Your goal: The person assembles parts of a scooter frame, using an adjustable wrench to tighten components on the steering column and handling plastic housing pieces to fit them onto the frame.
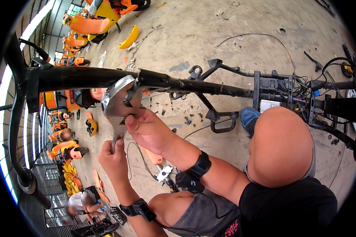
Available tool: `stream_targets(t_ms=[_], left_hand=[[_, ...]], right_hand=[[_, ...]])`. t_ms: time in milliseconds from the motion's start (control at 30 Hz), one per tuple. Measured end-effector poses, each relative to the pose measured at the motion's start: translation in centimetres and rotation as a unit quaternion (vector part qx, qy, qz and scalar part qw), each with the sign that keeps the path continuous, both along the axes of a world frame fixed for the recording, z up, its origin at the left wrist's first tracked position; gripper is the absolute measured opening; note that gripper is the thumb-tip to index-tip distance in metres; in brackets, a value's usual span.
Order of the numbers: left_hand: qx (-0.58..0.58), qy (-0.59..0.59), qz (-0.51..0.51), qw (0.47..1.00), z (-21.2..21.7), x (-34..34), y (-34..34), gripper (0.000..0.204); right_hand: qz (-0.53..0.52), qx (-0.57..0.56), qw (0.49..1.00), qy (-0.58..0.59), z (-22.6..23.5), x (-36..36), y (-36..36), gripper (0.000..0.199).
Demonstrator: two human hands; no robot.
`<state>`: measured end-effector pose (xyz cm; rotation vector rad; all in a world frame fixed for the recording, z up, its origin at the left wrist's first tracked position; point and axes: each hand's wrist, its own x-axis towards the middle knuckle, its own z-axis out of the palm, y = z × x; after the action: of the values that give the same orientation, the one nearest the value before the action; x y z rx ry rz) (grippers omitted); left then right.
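Note:
A large silver adjustable wrench (118, 103) meets the black scooter frame tube (85, 78), its jaws at the joint below the handlebar; whether they grip it tightly I cannot tell. My left hand (114, 158) is closed around the wrench handle, thumb up along it. On the wrench head lies my right hand (146, 132), thumb pressed to the metal near the jaws, its other fingers partly hidden behind. The black handlebar (16, 118) rises at the far left. Toward the right the frame runs into a battery tray (269, 85) with loose wires.
My bent knee (283, 146) and blue shoe (249, 120) are beside the frame. Small parts (188, 119) and a yellow panel (129, 37) are scattered on the concrete floor. Orange scooters (89, 24) stand in a row at the left. People (83, 203) sit at the lower left.

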<state>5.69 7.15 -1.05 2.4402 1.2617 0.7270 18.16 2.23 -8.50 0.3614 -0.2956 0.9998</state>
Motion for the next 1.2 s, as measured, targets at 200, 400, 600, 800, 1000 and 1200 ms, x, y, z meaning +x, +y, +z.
stream_targets(t_ms=[200,400,600,800,1000,1200], left_hand=[[-0.014,0.007,0.008,1.000,0.1,0.3,-0.3,0.040],[-0.041,0.016,0.050,0.998,0.0,-0.5,-0.9,0.035],[-0.011,0.020,0.037,0.999,-0.1,-0.4,-0.7,0.033],[0.001,-0.010,0.032,0.999,-0.8,-0.1,0.3,0.029],[0.017,0.005,0.009,1.000,-0.9,0.3,0.7,0.028],[-0.021,0.007,0.002,1.000,-0.7,0.4,0.6,0.032]], right_hand=[[-0.013,-0.025,0.999,-0.016,-0.8,-0.1,0.3,0.047],[0.012,-0.020,0.992,-0.124,-1.6,1.0,-0.9,0.061],[0.019,-0.049,0.993,-0.110,-0.9,0.8,-1.0,0.054],[0.013,-0.029,0.999,0.003,-0.6,-0.8,0.2,0.043],[0.000,-0.021,1.000,0.021,-0.1,-0.7,0.1,0.042],[0.005,-0.020,1.000,0.000,-0.7,-0.4,0.2,0.042]])
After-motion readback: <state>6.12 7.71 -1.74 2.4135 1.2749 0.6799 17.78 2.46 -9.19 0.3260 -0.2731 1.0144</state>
